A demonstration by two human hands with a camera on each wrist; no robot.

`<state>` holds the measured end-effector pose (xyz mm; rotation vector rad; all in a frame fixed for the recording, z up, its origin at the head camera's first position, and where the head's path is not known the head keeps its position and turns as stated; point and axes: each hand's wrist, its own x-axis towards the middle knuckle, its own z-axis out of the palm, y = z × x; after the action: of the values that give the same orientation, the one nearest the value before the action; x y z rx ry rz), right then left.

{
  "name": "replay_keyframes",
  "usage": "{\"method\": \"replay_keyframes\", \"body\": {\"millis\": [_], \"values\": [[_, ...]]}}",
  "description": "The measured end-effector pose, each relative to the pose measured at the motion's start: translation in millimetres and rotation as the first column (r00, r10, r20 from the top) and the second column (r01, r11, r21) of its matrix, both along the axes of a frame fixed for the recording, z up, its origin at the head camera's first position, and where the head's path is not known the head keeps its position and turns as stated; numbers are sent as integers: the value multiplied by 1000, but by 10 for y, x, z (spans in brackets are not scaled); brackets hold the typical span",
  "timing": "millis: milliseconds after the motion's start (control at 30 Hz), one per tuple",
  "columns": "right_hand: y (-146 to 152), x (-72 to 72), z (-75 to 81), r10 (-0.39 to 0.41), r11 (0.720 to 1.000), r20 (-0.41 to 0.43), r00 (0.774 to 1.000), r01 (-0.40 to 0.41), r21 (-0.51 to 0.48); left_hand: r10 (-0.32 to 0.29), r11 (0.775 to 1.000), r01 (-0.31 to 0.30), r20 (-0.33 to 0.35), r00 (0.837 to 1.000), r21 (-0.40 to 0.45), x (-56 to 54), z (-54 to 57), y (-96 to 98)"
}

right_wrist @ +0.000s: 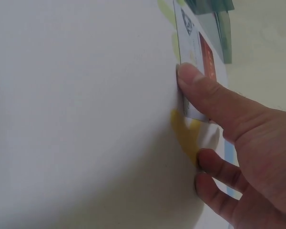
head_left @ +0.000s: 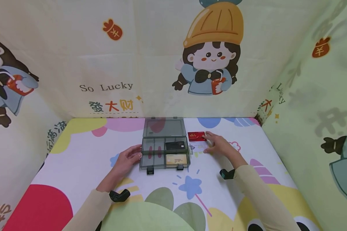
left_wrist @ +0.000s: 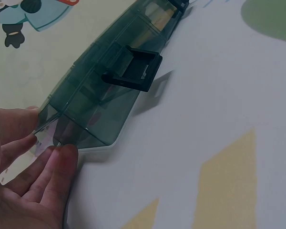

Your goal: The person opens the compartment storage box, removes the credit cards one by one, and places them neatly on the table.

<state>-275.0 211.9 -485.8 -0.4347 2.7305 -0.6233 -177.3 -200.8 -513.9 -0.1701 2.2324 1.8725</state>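
Observation:
A translucent grey compartment box (head_left: 154, 166) lies with its lid (head_left: 164, 128) tipped back. In its right-hand compartments are a black card (head_left: 175, 145) and a gold-coloured card (head_left: 176, 159). My left hand (head_left: 129, 158) has its fingertips against the box's left wall, as the left wrist view also shows. Right of the box are a red VIP card (head_left: 195, 136) and, nearer me, a white printed card (head_left: 199, 147). My right hand (head_left: 218, 145) reaches over their right ends, index finger at the red card. In the right wrist view the thumb touches the white card (right_wrist: 193, 47); the index finger is hidden.
Two black latches (head_left: 150, 170) stick out from the box's front edge. A colourfully printed cloth (head_left: 86, 166) covers the table, and patterned cloth walls (head_left: 156, 64) stand behind it and on both sides. Each wrist carries a black camera mount (head_left: 120, 195).

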Motion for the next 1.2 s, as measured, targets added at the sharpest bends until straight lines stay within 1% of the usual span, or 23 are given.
{"method": "replay_keyframes", "body": {"millis": [300,500,600,700,800,933,1033,1133,1200], "values": [[-17,21,-6,-47,999,15,999,47,-10,3,1000,-3,-4,1000,-7,-7,4,0],[-49,40,-7,-56,998,4,998,56,3,-6,1000,6,-12,1000,-3,-4,12,-5],[-64,56,-2,-55,998,-7,998,55,11,5,1000,-5,2,1000,9,0,21,1],[-70,69,-1,-55,998,-17,998,55,16,2,1000,-2,-1,1000,0,1,25,2],[-72,83,3,-46,999,-28,999,46,22,10,1000,-10,11,1000,-3,-2,13,2],[-82,91,16,-55,998,-46,997,56,21,5,1000,-5,8,1000,-11,-7,-13,-9],[-96,95,43,-85,996,-71,994,84,-6,3,1000,-3,1,1000,-17,-11,-24,-14],[-123,95,87,-123,991,-90,988,118,-61,6,1000,-6,5,1000,-25,-13,-29,-12],[-151,96,120,-133,987,-91,987,124,-99,4,1000,-4,2,1000,-24,-14,-27,-10]]}}
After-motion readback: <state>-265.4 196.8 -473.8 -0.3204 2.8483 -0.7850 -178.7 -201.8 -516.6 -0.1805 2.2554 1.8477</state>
